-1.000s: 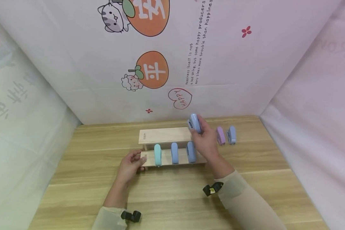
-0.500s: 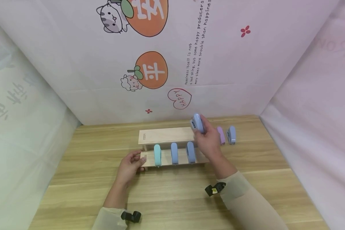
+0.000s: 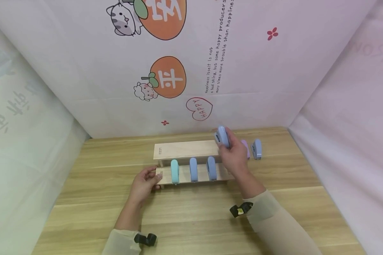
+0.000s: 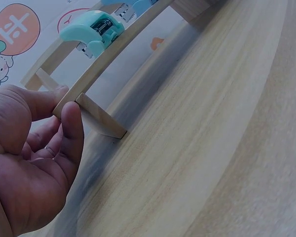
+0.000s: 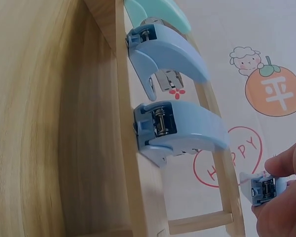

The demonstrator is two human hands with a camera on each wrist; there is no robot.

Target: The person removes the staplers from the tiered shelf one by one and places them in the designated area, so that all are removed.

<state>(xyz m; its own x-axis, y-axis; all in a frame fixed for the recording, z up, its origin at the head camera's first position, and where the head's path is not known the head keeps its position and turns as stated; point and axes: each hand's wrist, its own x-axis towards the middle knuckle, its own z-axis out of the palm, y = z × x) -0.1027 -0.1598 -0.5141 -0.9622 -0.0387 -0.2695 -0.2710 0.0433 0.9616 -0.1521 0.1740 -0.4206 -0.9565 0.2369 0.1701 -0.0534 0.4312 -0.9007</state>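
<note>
My left hand [image 3: 145, 184] pinches the left end of a wooden rack's front board [image 3: 166, 176], thumb on top and a finger beneath. On that board stand a turquoise stapler [image 3: 175, 171] and two blue staplers, one in the middle [image 3: 193, 170] and another blue stapler [image 3: 212, 168] to its right. My right hand [image 3: 237, 157] grips a further blue stapler [image 3: 222, 136] by the right end of the rack's bare rear board [image 3: 185, 149]. In the right wrist view, thumb and fingers close around the held stapler [image 5: 264, 190], partly hiding it.
On the table [image 3: 191, 219], a purple stapler [image 3: 245, 143] is half hidden behind my right hand. Another blue stapler [image 3: 257, 148] stands just right of it. A printed white cloth wall [image 3: 242, 71] rises behind the rack, with pale cloth at both sides.
My right hand has moved slightly to the right with the blue stapler, covering more of the purple one. My left hand keeps its hold on the rack.
</note>
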